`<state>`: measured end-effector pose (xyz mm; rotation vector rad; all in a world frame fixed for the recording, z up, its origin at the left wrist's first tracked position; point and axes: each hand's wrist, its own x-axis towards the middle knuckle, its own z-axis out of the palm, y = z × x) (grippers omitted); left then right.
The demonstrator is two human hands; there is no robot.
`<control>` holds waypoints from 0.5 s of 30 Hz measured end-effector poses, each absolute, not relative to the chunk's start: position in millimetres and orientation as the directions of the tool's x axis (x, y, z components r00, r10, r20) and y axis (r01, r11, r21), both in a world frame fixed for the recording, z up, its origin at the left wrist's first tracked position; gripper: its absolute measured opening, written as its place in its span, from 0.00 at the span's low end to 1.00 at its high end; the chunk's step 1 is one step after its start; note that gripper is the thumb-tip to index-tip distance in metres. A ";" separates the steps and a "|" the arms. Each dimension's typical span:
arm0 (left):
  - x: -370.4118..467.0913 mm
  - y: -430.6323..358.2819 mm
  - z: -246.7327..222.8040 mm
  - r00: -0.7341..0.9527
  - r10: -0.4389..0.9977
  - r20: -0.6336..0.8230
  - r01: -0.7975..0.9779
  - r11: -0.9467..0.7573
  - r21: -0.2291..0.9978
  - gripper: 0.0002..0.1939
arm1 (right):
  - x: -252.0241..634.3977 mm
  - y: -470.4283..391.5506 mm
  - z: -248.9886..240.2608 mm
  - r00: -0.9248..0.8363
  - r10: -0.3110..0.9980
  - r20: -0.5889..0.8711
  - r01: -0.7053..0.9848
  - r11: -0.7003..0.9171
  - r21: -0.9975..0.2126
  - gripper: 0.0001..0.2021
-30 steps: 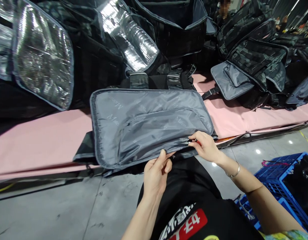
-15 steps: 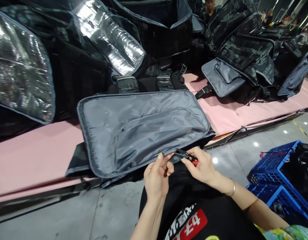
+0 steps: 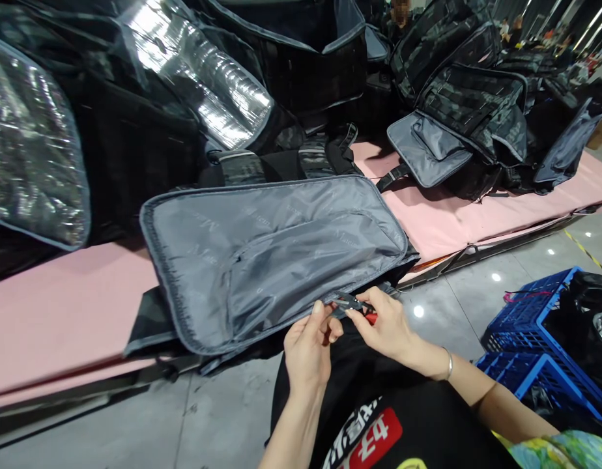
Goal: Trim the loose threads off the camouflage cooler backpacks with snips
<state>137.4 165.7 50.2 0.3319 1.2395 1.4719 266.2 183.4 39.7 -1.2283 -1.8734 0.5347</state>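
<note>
A dark backpack lies on the pink-covered table, its grey-lined flap (image 3: pixel 281 228) spread open toward me. My left hand (image 3: pixel 308 345) is closed at the flap's near edge, thumb and fingers pinching the seam. Just to the right, my right hand (image 3: pixel 386 326) grips a small pair of thread snips (image 3: pixel 350 301) with a bit of red showing at the palm. The dark blades point left at the edge, close to my left fingertips. Whether a thread lies between the blades is too small to tell.
More black and camouflage bags (image 3: pixel 472 111) are piled along the back of the pink table (image 3: pixel 51 312). Silver-lined flaps (image 3: pixel 32 143) hang open at the left. Blue plastic crates (image 3: pixel 530 319) holding dark items stand on the floor at the right. People sit far off.
The snips have moved slightly left, nearer my left fingertips, and their blades now lie along the flap's edge. My left hand keeps its pinch. The whole view has shifted a little.
</note>
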 end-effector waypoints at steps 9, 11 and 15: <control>135.4 164.7 52.0 -0.329 0.849 -0.414 -0.586 0.160 0.794 0.17 | 259.9 178.2 18.9 0.025 0.932 0.361 0.400 0.322 -0.858 0.09; 134.7 164.2 53.0 -0.322 0.853 -0.412 -0.584 0.164 0.795 0.17 | 257.6 176.7 16.1 0.037 0.926 0.377 0.414 0.329 -0.849 0.09; 133.9 163.5 53.0 -0.312 0.860 -0.405 -0.577 0.167 0.799 0.16 | 256.0 177.0 8.8 0.025 0.887 0.460 0.499 0.388 -0.775 0.10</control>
